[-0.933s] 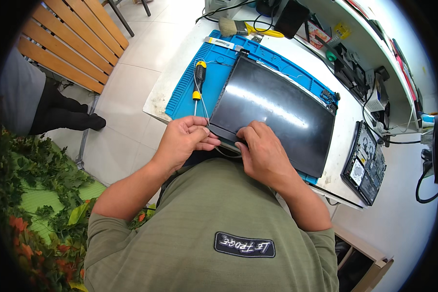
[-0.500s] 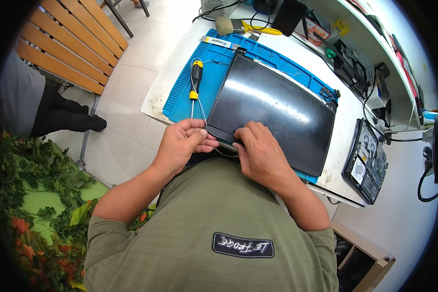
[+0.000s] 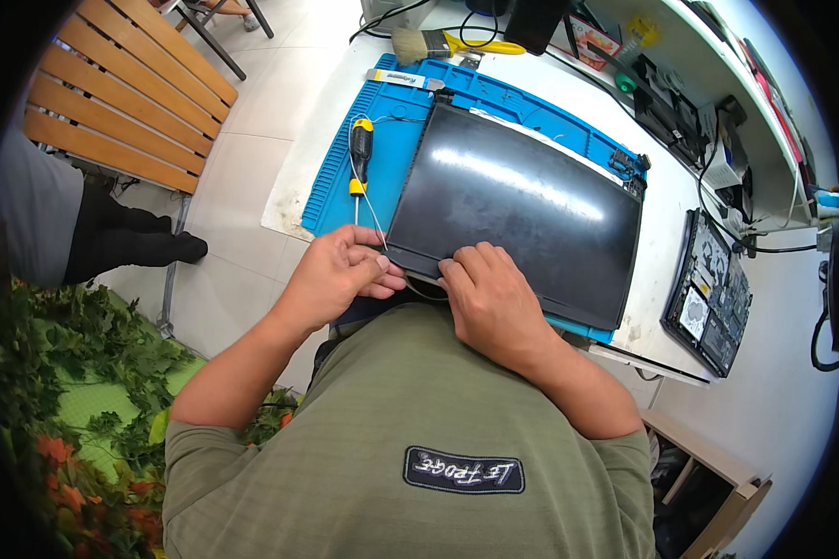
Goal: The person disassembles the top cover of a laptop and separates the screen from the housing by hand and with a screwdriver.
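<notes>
Since the earlier frame both hands have barely shifted along the near edge of the black laptop screen panel (image 3: 517, 210), which lies flat on the blue work mat (image 3: 345, 191). The left hand (image 3: 340, 270) pinches a thin wire (image 3: 368, 191) at the panel's corner; the right hand (image 3: 489, 298) presses, fingers curled, just beside it. Best keep the pull gentle and low, steadying the panel. A yellow-and-black screwdriver (image 3: 359, 154) lies beyond the left hand.

black screen panel (image 3: 517, 210) lies flat on the blue mat (image 3: 391, 158).
</notes>
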### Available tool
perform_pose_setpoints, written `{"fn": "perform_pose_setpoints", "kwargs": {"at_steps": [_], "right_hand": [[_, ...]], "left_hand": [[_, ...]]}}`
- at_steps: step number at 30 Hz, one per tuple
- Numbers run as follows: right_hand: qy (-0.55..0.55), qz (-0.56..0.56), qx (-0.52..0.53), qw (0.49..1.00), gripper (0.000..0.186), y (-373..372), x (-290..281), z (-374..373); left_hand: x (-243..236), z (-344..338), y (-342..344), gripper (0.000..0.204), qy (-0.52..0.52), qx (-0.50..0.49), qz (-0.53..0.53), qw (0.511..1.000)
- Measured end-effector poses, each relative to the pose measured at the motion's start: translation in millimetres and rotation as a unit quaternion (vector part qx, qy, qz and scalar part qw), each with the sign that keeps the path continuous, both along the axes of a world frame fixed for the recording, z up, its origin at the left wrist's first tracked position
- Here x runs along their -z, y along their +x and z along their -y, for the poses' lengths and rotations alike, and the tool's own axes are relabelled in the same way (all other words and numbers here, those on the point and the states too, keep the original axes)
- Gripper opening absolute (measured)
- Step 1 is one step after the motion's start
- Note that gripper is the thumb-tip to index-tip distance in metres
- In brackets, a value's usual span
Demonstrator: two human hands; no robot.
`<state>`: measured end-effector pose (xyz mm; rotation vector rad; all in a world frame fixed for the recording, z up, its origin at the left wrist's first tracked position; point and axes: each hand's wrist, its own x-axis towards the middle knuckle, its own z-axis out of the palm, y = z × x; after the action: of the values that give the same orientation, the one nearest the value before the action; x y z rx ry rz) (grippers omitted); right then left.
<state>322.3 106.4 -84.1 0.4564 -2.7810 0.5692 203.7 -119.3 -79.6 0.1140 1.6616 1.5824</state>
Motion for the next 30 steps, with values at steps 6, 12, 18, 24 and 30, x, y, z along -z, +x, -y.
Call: {"fn": "perform_pose_setpoints", "kwargs": {"at_steps": [6,12,18,24,30], "right_hand": [[0.061,-0.052,0.004,0.997,0.029,5,7,3],[0.067,-0.065,0.002,0.996,0.040,15,4,-3],[-0.064,-0.088,0.074,0.991,0.034,53,10,-36],[-0.160,-0.086,0.408,0.895,0.019,127,-3,-97],[-0.281,0.020,0.512,0.811,0.021,169,-16,-116]], "left_hand": [[1,0,-1,0.045,-0.004,0.007,0.000,1.000],[0,-2,-2,0.049,-0.004,0.016,0.008,1.000],[-21,-1,6,0.053,-0.070,0.005,-0.032,0.997],[-16,4,-2,0.046,-0.014,-0.024,-0.080,0.996],[-19,-1,-5,0.062,0.039,0.061,0.069,0.995]]}}
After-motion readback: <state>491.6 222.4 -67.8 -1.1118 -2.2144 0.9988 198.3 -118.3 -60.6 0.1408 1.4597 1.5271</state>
